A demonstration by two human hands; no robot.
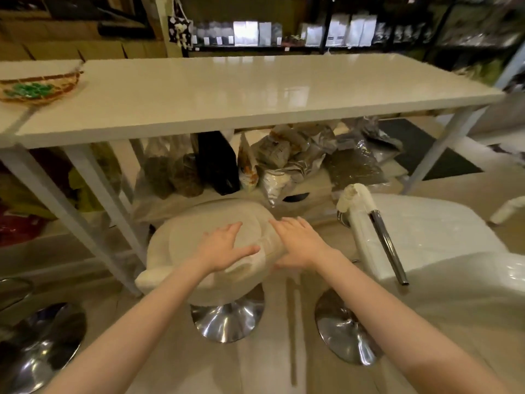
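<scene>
Left hand (pixel 224 245) flat, fingers spread, on a clear plastic pack of pale contents (pixel 265 248), right hand (pixel 298 243) straight-fingered against the pack's right side, pack lying on a white padded stool seat (pixel 176 243) at lower centre, long glossy white worktop (pixel 227 89) above, woven basket (pixel 37 89) at upper left.

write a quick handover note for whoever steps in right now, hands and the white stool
Left hand: fingers straight, flat on the stool seat.
Right hand: fingers straight along the seat's right edge; no firm grip shows.
The stool stands on its chrome base, in front of the white table; a second white seat is to its right.
Done: both hands are on the seat.
Left: probably moving or turning it; the picture is too blurred to say which.
</scene>
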